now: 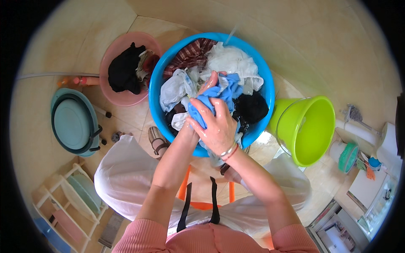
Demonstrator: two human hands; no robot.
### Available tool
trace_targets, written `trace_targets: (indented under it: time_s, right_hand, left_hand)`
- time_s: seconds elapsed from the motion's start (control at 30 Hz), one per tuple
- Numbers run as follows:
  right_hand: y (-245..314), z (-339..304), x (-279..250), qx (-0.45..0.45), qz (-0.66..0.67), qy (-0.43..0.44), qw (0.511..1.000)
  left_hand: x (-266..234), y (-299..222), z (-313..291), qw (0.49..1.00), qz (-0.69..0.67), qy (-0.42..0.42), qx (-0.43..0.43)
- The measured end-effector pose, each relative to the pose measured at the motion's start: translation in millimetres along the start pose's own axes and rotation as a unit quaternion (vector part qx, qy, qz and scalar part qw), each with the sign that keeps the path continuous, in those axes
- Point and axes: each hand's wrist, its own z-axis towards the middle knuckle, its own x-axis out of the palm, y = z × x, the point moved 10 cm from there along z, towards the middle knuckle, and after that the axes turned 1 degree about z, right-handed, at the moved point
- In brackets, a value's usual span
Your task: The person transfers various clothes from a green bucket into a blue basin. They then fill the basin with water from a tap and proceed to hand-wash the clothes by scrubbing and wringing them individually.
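Over a large blue basin [154, 88] I squeeze a wet blue cloth [228, 89] between both hands. My right hand [219, 125], with bracelets at its wrist, presses down on it from above with bent fingers. My left hand [209, 82] is mostly hidden under the cloth; its fingertips show at the far side, curled around it. White clothes [232, 63], a dark red checked garment [189, 55], a pale printed piece [176, 89] and a black garment [250, 108] lie wet in the basin around my hands. Water runs in at the far rim.
A pink basin [110, 95] with dark clothes stands far left, beside stacked grey-green basins [72, 122]. To the right a lime green bucket [320, 130] leans against the blue basin. A white rack [63, 189] stands near left. My knees flank the basin.
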Motion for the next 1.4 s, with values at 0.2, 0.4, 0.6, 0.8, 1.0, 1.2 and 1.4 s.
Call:
trace_targets:
  time_s: [0.2, 0.4, 0.6, 0.8, 1.0, 1.2, 1.4]
  right_hand:
    - [-34.9, 8.5, 7.1, 0.05, 0.069, -0.071, 0.994]
    - [-88.1, 20.3, 38.3, 0.07, 0.128, -0.02, 0.989]
    - [-207.6, 9.9, 62.7, 0.215, 0.001, 0.068, 0.974]
    - [-195.0, 7.4, 57.3, 0.101, -0.008, 0.064, 0.993]
    - [-198.8, -17.0, 144.1, 0.075, -0.123, 0.276, 0.95]
    - [-267.4, -23.6, 192.3, 0.101, -0.163, 0.251, 0.949]
    - [-202.8, 3.3, 130.0, 0.086, 0.026, 0.178, 0.98]
  left_hand:
    - [-29.0, -33.1, -1.4, 0.95, 0.219, -0.14, 0.172]
    - [-81.8, -14.2, 3.6, 0.963, 0.06, -0.224, 0.133]
    - [-86.0, -23.7, -18.0, 0.889, 0.219, -0.353, 0.193]
    - [-107.4, -37.0, 0.6, 0.868, 0.366, -0.259, 0.212]
    - [-145.6, -14.3, 26.6, 0.843, 0.443, -0.217, 0.214]
    - [-170.4, 5.8, 62.1, 0.869, 0.432, -0.216, 0.105]
    - [-123.9, 8.0, 42.7, 0.963, 0.166, -0.208, -0.039]
